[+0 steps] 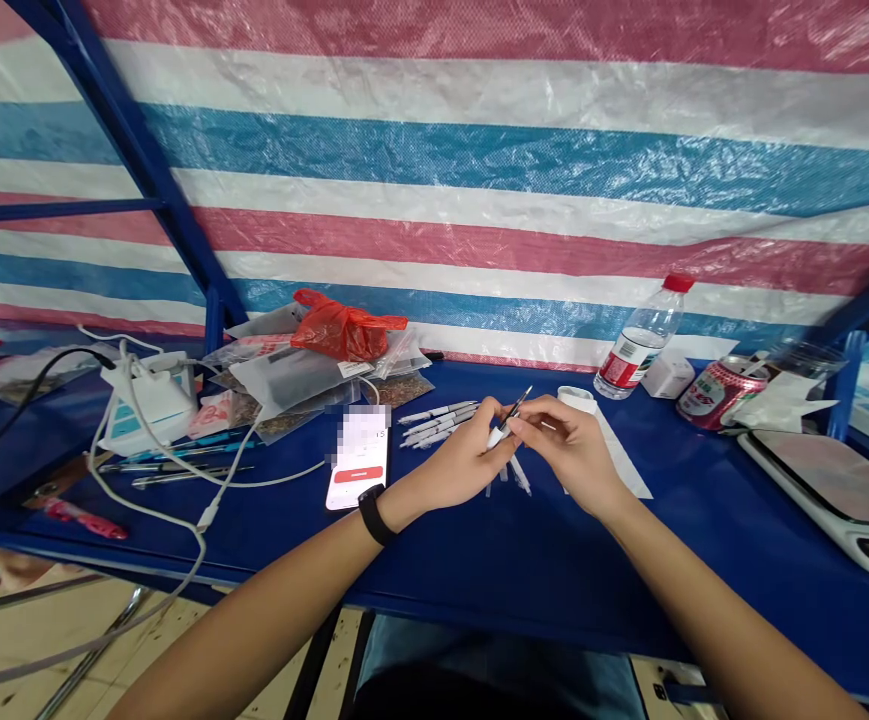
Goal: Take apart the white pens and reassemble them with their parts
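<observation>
Red bottle label (618, 370) illegible; fingers (550, 408) pinch pen part (510, 415).

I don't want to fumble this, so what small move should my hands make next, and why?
I'd perhaps ease your right hand back slightly: it and your left hand crowd the slim dark piece and white piece, hiding whether they join.

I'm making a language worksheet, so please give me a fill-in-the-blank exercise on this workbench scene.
1. Between the left hand and the right hand, the phone lies nearer the ____ one.
2. The wristband is coloured ____.
3. A cluster of pens lies on a table coloured ____.
4. The bottle has a cap coloured ____.

Missing words: left; black; blue; red.
</observation>
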`<state>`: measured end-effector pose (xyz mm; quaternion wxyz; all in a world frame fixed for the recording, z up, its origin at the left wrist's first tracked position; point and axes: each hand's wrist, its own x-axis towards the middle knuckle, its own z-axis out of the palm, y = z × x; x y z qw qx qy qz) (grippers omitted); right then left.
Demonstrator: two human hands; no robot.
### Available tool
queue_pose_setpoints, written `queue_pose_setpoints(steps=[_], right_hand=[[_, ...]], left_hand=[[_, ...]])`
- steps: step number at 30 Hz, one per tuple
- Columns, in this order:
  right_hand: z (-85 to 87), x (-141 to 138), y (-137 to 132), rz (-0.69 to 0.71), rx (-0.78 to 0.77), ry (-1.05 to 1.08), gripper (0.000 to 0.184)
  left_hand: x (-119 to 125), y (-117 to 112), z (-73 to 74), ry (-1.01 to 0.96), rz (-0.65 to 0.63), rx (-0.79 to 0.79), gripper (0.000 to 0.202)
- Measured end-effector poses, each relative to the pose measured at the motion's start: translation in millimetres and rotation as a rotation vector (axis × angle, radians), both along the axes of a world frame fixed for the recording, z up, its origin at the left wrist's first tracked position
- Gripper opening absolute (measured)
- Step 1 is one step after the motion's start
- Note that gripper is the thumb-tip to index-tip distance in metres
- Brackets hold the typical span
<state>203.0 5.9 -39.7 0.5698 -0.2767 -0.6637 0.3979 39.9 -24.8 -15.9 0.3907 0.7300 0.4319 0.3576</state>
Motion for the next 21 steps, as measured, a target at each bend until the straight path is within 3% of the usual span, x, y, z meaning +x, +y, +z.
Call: queue_pose_setpoints(steps=[5,7,10,12,21], right_hand=[[1.0,1,2,-0.04,-0.048,0.074,0.038],[7.7,12,7,-0.125,-0.069,0.213,0.041],[19.7,31,17,-0.327,0.009,0.494,0.046],[24.9,37,20,-0.384,0.055,0.576,0.049],[12.8,11,9,-0.135,-0.115,0.272,0.049]], left_hand=[[-2,5,-6.1,0.017,0.02,-0.011,0.029],[-2,7,-6.9,0.02,0.011,-0.025,0.033],[-2,7,-7.2,0.052,-0.026,-0.029,0.036],[-1,7,-8.3,0.079,-0.048,-0.011,0.04],[0,7,-10.7,0.151,-0.085,-0.021,0.039]])
